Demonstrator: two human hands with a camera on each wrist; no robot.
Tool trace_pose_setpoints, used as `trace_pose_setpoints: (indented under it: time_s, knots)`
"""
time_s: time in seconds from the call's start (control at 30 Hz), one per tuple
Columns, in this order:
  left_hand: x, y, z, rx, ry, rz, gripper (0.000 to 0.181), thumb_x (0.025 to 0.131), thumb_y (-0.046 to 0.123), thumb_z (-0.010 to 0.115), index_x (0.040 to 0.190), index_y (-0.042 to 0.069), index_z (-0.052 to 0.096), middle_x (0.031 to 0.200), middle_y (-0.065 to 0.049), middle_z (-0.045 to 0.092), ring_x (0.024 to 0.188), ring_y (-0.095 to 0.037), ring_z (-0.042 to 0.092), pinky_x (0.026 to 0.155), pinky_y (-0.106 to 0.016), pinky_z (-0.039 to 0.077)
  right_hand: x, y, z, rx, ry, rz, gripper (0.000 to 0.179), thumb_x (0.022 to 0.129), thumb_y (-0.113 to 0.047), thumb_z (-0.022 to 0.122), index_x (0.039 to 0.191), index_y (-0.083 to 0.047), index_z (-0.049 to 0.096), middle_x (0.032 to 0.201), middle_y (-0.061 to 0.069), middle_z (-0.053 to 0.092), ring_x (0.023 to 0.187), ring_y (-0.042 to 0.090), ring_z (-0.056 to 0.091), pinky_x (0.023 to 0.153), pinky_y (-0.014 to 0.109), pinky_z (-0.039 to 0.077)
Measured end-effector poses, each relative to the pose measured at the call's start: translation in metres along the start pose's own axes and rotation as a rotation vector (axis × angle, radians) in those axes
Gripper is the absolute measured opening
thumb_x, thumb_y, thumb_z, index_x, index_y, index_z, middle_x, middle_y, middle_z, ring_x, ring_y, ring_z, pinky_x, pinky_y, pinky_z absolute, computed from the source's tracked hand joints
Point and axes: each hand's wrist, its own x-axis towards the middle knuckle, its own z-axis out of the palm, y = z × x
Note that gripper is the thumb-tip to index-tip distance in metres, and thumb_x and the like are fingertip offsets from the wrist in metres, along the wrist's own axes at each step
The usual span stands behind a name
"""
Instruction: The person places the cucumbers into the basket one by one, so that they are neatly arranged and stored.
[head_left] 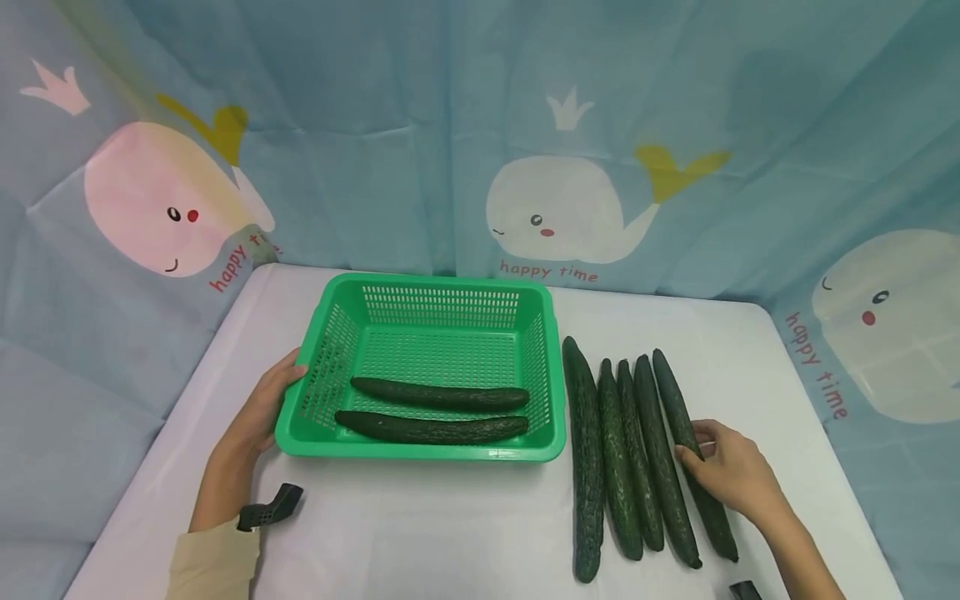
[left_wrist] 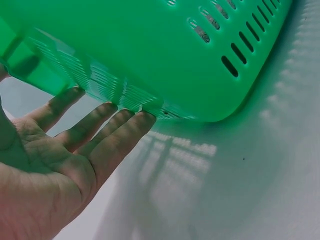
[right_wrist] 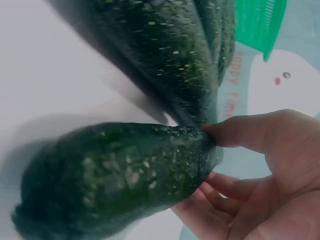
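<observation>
My left hand holds the left side of a green plastic basket. The thumb lies at the rim, and in the left wrist view the fingers touch the outer wall. Two cucumbers, a rear one and a front one, lie crosswise inside the basket. On the right, my right hand pinches the rightmost cucumber of a row, around its middle. The right wrist view shows the thumb and fingers on opposite sides of this cucumber.
Several more cucumbers lie side by side between the basket and my right hand, pointing away from me. All stand on a white-covered table. A blue curtain with printed whales hangs behind and on both sides.
</observation>
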Motion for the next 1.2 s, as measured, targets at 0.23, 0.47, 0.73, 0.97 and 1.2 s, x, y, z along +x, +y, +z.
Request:
trace_pose_setpoints:
  time_s: [0.23,0.47,0.73,0.97,1.2]
  knots:
    - [0.001,0.0,0.0,0.026,0.023,-0.033,0.07,0.115,0.035,0.034,0.169,-0.001,0.006,0.156,-0.014,0.042,0.12,0.004,0.065,0.095,-0.02,0.061,-0.003,-0.011,-0.01,0.022,0.074,-0.037,0.056,0.097,-0.025,0.076,0.134,0.014,0.061,0.117,0.035,0.072,0.103,0.05,0.074,0.078,0.062,0.062]
    - [-0.002,-0.003,-0.002,0.001,0.014,-0.026,0.07,0.115,0.033,0.034,0.168,-0.003,0.005,0.138,0.013,0.056,0.118,0.002,0.066,0.094,-0.022,0.062,-0.006,-0.026,-0.017,0.052,0.121,-0.109,0.054,0.095,-0.02,0.079,0.137,0.01,0.061,0.116,0.035,0.073,0.106,0.052,0.072,0.077,0.064,0.061]
    - [-0.005,-0.006,0.0,0.006,0.009,-0.025,0.07,0.115,0.033,0.033,0.168,-0.004,0.004,0.139,0.011,0.054,0.12,0.002,0.067,0.095,-0.023,0.062,-0.012,-0.051,-0.022,0.064,0.136,-0.149,0.053,0.096,-0.021,0.079,0.139,0.005,0.063,0.118,0.033,0.073,0.097,0.046,0.075,0.07,0.056,0.063]
    - [-0.002,-0.003,0.002,0.042,0.022,-0.027,0.07,0.115,0.035,0.033,0.169,0.0,0.006,0.164,-0.04,0.021,0.121,0.007,0.063,0.095,-0.02,0.061,-0.008,-0.076,-0.029,0.089,0.185,-0.242,0.051,0.096,-0.016,0.078,0.141,0.003,0.063,0.124,0.029,0.072,0.102,0.045,0.074,0.074,0.051,0.066]
    - [0.002,0.003,0.002,0.046,0.032,-0.043,0.069,0.115,0.034,0.033,0.17,0.001,0.005,0.166,-0.042,0.015,0.119,0.009,0.062,0.094,-0.019,0.06,0.001,-0.095,-0.031,0.111,0.22,-0.321,0.051,0.094,-0.011,0.08,0.141,0.0,0.064,0.123,0.024,0.073,0.105,0.04,0.073,0.079,0.053,0.066]
